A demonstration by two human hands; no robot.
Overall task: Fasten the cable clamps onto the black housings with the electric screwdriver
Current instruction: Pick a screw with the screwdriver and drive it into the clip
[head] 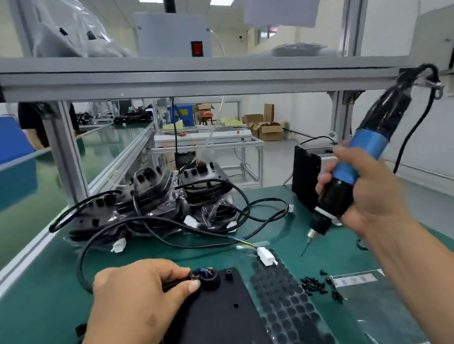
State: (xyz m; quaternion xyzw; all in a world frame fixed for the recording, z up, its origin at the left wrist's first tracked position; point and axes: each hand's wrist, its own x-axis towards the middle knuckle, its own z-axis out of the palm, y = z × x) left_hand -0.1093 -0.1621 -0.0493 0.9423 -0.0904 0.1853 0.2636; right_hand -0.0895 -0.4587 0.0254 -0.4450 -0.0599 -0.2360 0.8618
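Black housing [219, 326] lies flat on the green surface [33, 304] at lower centre of frame. Left hand [133, 300] pinches the cable clamp [207, 277] between thumb and forefinger at the housing's far left corner, with the cable running under the palm. Right hand [369, 188], right of frame, is wrapped around the electric screwdriver [364, 151]. The barrel is tilted and the bit points down and left, off the surface and well apart from the clamp. Screw on the bit: too small to tell.

Loose screws [316, 285] sit in a heap right of the pad sheet [287, 304], which lies just beside the housing. More housings with cables [165, 198] are piled mid-frame.

Judgement: the step in hand is bringing the driver over to the clamp. To do it well:
- Load a screw from the heap first if the bit is bare.
- Stand the driver upright over the clamp's hole before triggering; a tilted entry risks cross-threading or the bit slipping out.
- Press the clamp flat with the left fingertips, set to the side of the bit's path.
- Watch that the driver's cord does not drag across the loose cables.
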